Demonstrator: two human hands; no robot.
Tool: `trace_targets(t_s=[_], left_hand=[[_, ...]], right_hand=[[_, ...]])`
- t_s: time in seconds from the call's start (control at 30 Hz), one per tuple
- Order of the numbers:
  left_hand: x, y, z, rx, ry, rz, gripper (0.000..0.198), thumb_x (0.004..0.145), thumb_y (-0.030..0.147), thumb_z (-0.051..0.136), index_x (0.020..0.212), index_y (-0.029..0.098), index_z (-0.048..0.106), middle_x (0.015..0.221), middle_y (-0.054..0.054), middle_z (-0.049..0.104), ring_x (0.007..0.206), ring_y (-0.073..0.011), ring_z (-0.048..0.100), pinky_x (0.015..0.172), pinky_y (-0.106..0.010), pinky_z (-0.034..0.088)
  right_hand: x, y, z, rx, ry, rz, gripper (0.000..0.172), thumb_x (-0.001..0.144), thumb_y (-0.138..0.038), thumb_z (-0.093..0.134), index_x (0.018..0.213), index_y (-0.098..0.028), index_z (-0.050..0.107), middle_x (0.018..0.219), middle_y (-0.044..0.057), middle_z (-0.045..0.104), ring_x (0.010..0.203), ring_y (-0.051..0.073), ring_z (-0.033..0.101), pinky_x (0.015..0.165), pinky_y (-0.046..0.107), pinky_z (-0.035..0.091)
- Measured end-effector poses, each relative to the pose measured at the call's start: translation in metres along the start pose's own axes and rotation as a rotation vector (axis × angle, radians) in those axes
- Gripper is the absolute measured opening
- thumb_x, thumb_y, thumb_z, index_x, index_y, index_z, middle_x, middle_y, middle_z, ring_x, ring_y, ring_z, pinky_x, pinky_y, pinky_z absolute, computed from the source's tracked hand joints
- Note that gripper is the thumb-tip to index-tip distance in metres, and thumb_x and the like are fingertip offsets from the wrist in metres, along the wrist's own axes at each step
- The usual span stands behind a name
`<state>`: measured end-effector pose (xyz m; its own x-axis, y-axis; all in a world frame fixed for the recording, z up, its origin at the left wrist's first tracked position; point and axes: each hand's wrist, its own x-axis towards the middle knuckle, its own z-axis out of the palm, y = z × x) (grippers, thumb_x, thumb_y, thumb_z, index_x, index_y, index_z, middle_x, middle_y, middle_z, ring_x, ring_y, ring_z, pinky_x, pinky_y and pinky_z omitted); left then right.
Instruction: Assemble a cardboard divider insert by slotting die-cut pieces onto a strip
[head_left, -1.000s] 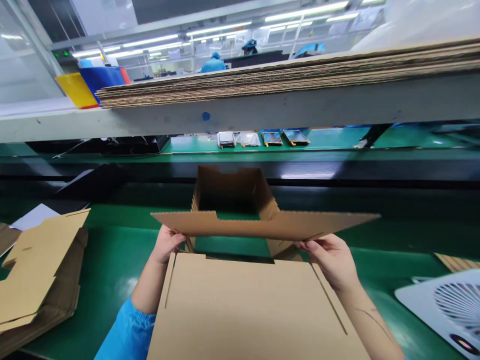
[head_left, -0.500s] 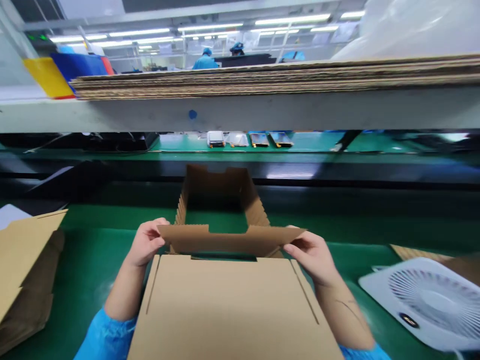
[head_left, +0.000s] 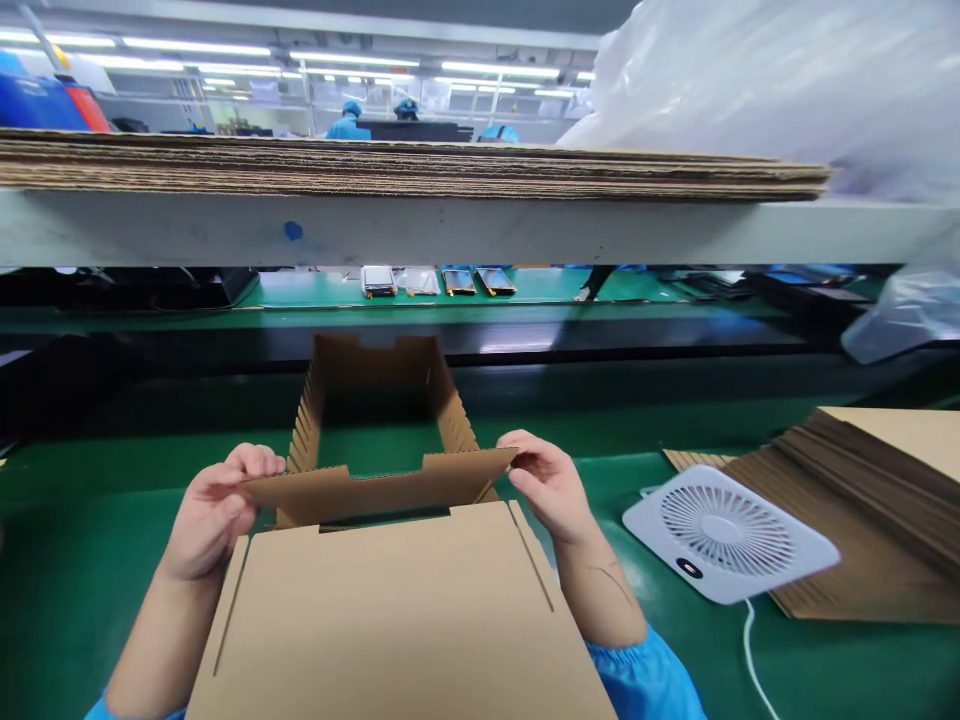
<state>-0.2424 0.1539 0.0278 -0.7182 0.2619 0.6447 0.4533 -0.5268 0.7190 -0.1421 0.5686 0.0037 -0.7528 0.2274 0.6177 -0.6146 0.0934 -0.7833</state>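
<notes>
A brown cardboard box (head_left: pixel 397 620) fills the lower middle of the view, its broad panel facing me. Along its far edge a notched flap (head_left: pixel 382 488) stands raised. My left hand (head_left: pixel 217 510) pinches the flap's left end between thumb and fingers. At the opposite end, my right hand (head_left: pixel 549 485) grips the flap's right corner. Just beyond the flap, a cardboard frame (head_left: pixel 375 357) with slotted side walls stands on the green work surface, and green shows through its middle.
A white fan (head_left: pixel 727 535) with a cord lies at right, beside stacked folded cardboard (head_left: pixel 877 510). Flat cardboard sheets (head_left: pixel 420 170) rest on the shelf (head_left: pixel 525 228) ahead, under a plastic bag (head_left: pixel 750 90). Several small devices (head_left: pixel 459 281) lie beneath. People in blue work far off.
My view has turned right, so the scene sits further left and more stacked cardboard shows at right. The flap now tilts slightly, its right end higher; both hands remain at its ends.
</notes>
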Motion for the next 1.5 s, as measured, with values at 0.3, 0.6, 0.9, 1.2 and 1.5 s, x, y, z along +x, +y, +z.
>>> trace_targets(t_s=[0.3,0.6,0.9,1.2,1.5], left_hand=[[0.002,0.003,0.004,-0.005,-0.086,-0.004,0.004,0.095,0.029,0.084,0.096,0.033,0.082,0.086,-0.001,0.06,0.081,-0.017,0.059,0.083,-0.037,0.057],[0.006,0.0,-0.001,0.117,-0.081,0.051,0.008,0.094,0.031,0.082,0.091,0.024,0.08,0.081,-0.004,0.062,0.078,-0.0193,0.059,0.073,-0.036,0.053],[0.004,-0.006,0.005,0.026,0.013,0.077,0.017,0.093,0.032,0.084,0.11,0.036,0.085,0.084,-0.002,0.058,0.074,-0.0161,0.055,0.069,-0.032,0.047],[0.003,-0.003,-0.001,0.294,-0.091,-0.037,0.044,0.097,0.057,0.072,0.077,0.02,0.085,0.082,-0.011,0.063,0.08,-0.0237,0.059,0.073,-0.037,0.047],[-0.002,-0.002,-0.02,0.125,-0.196,-0.154,0.057,0.072,0.075,0.092,0.097,0.024,0.086,0.095,-0.011,0.064,0.088,-0.0246,0.059,0.079,-0.035,0.048]], right_hand=[[0.001,-0.016,0.005,-0.093,-0.125,0.01,0.039,0.09,-0.054,0.086,0.073,-0.021,0.077,0.081,0.009,0.072,0.072,0.02,0.066,0.065,0.035,0.055],[0.001,-0.025,-0.004,-0.285,-0.19,0.007,0.027,0.095,-0.036,0.082,0.074,-0.021,0.075,0.081,0.005,0.069,0.073,0.017,0.066,0.066,0.028,0.053],[-0.007,-0.011,0.004,-0.059,0.016,-0.051,0.032,0.095,-0.05,0.082,0.122,-0.033,0.083,0.107,0.009,0.081,0.1,0.025,0.078,0.084,0.037,0.066],[-0.004,-0.014,0.006,-0.295,0.004,-0.074,0.041,0.104,-0.047,0.071,0.069,-0.026,0.078,0.101,0.01,0.078,0.094,0.025,0.074,0.083,0.039,0.061],[-0.005,0.002,-0.021,-0.018,-0.254,0.129,0.052,0.079,-0.081,0.083,0.088,-0.029,0.085,0.137,0.013,0.073,0.126,0.034,0.07,0.111,0.049,0.058]])
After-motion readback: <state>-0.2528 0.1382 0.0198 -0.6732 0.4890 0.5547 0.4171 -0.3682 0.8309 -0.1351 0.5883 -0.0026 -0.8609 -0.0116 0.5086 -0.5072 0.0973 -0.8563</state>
